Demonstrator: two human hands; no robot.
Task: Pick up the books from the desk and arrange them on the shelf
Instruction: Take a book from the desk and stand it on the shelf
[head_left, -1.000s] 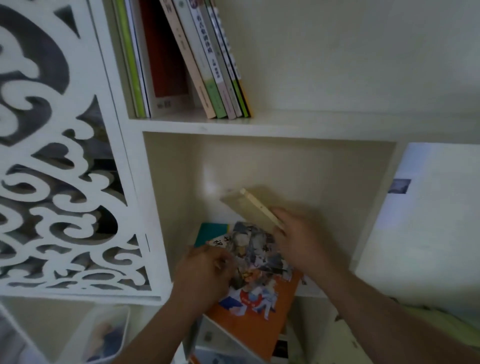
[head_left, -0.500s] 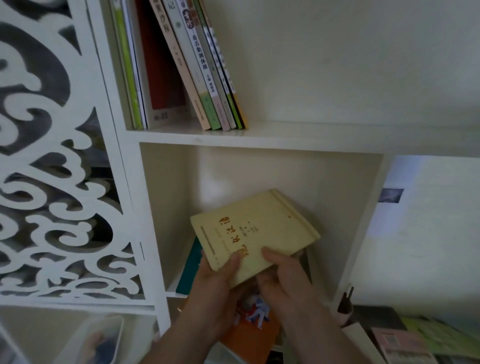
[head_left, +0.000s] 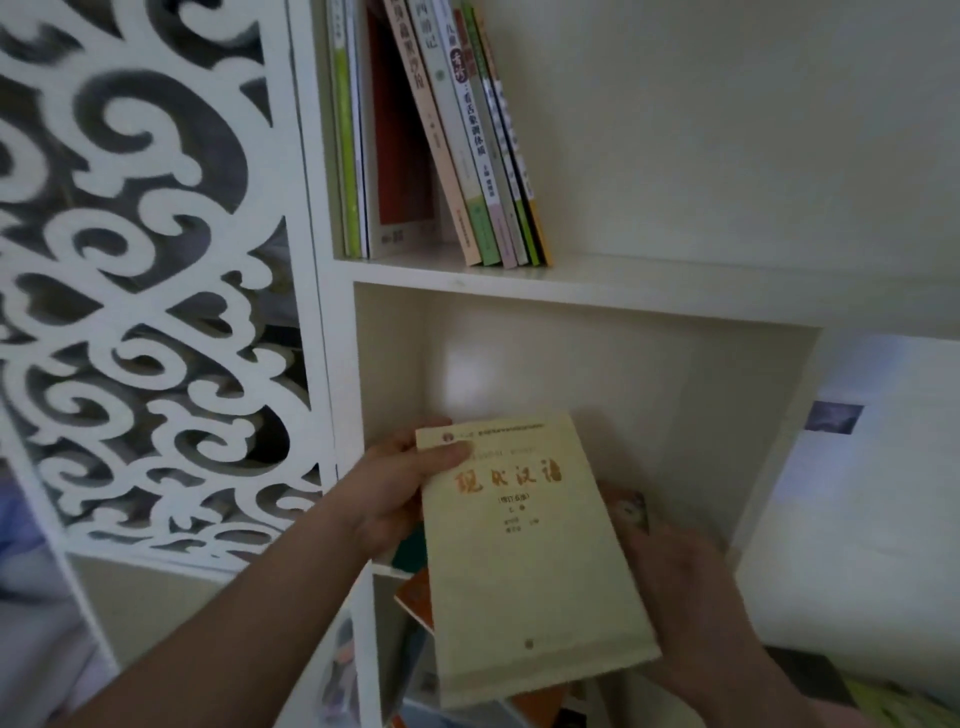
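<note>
A pale yellow book (head_left: 524, 561) with orange Chinese title is held face up in front of the lower cubby of the white shelf (head_left: 597, 299). My left hand (head_left: 395, 493) grips its top left corner, thumb on the cover. My right hand (head_left: 691, 603) holds its right edge and lower right corner from beneath. Under it an orange book (head_left: 415, 597) and a teal book (head_left: 410, 551) lie partly hidden in the cubby. Several books (head_left: 467, 156) stand and lean on the upper shelf.
A white carved scroll panel (head_left: 145, 291) closes the shelf's left side. The cubby's right wall (head_left: 774, 441) stands beside my right hand. More books and papers (head_left: 893, 701) lie on the desk at the bottom right.
The yellow book has turned from upside down and tilted to upright with its title readable. My left hand moved up to its top corner, my right hand to its right edge.
</note>
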